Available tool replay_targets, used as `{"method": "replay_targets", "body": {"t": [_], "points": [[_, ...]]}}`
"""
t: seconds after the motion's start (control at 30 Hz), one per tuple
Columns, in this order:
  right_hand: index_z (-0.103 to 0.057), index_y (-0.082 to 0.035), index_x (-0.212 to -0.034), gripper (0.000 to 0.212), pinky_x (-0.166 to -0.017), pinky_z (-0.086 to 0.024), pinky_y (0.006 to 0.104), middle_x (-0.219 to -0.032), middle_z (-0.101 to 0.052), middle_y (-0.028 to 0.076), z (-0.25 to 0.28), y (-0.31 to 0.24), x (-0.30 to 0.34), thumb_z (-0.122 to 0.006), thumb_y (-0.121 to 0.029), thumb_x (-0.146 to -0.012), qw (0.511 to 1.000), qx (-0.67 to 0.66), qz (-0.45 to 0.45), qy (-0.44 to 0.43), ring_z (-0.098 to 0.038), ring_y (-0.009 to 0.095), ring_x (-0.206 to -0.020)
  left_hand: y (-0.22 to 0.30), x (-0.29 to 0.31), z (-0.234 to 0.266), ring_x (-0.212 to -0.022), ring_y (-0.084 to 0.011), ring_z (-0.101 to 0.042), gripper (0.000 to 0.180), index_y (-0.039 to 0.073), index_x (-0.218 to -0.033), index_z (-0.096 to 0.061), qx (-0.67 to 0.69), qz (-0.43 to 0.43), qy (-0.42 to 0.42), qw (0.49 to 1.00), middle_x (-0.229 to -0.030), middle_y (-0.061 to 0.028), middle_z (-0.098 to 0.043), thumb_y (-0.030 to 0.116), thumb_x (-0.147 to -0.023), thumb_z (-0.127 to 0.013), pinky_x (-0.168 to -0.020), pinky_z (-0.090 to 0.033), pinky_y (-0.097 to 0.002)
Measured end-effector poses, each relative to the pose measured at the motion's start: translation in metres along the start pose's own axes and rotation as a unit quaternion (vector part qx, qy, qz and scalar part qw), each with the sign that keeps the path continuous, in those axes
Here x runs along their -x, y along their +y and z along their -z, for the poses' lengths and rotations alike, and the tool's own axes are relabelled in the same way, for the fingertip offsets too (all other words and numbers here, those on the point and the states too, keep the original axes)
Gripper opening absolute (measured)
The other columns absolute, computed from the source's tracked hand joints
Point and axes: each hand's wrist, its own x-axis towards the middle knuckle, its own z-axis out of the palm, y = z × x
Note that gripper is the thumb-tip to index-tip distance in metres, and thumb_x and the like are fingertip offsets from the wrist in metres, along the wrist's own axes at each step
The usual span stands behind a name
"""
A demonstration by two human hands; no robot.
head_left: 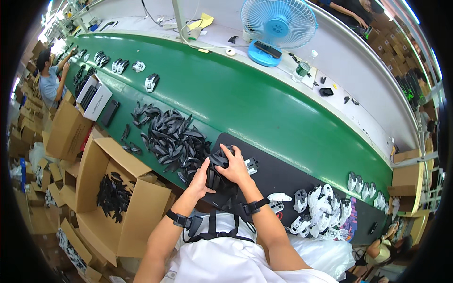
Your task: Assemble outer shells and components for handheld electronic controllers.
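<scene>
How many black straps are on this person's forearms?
2: one strap around the left forearm, near the wrist, and another strap around the right forearm, also near the wrist.

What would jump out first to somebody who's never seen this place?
Likely the bright blue fan, near the top, beyond the green work surface. Next, the big heap of black curved pieces beside the left hand, then the cluster of white shells on the dark mat, right of the right hand.
</scene>
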Motion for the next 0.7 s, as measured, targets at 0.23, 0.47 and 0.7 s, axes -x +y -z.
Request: {"method": "replay_targets", "body": {"t": [0.23,0.47,0.7], "points": [[-0.047,-0.019,-0.134,0.067,-0.099,-0.041,0.0443,-0.141,-0.032,0.025,0.027,0.01,0.004,-0.072,-0.027,-0.072,0.994,-0.026,0.084,-0.069,-0.042,0.043,-0.123,0.014,0.035,-0.006,-0.123,-0.036,-0.042,0.063,0.011,-0.133,-0.044,-0.084,-0.016,-0.025,0.996,-0.134,-0.0154,-0.045,0.057,-0.089,-0.046,-0.096,-0.023,-0.0706],[-0.06,-0.008,-0.115,0.037,-0.096,-0.043,0.0407,-0.124,-0.055,0.016,0.042,0.016,0.017,-0.063,-0.017,-0.079,0.984,-0.111,0.138,0.003,-0.054,0.036,-0.114,0.012,0.037,0.013,-0.138,-0.0431,-0.014,0.083,0.002,-0.144,-0.021,-0.103,-0.025,0.0,0.994,-0.151,-0.0212,-0.015,0.048,-0.085,-0.058,-0.099,-0.019,-0.0704],[-0.063,0.0,-0.099,0.017,-0.074,-0.054,0.0301,-0.091,-0.068,0.011,0.034,0.04,0.078,-0.06,-0.009,-0.085,0.965,-0.258,0.005,-0.036,-0.067,0.018,-0.082,0.002,0.044,0.059,-0.135,-0.0375,-0.025,0.077,0.0,-0.145,-0.02,-0.089,-0.06,-0.017,0.994,-0.147,-0.0183,-0.026,0.034,-0.088,-0.06,-0.099,-0.034,-0.0587]]}}
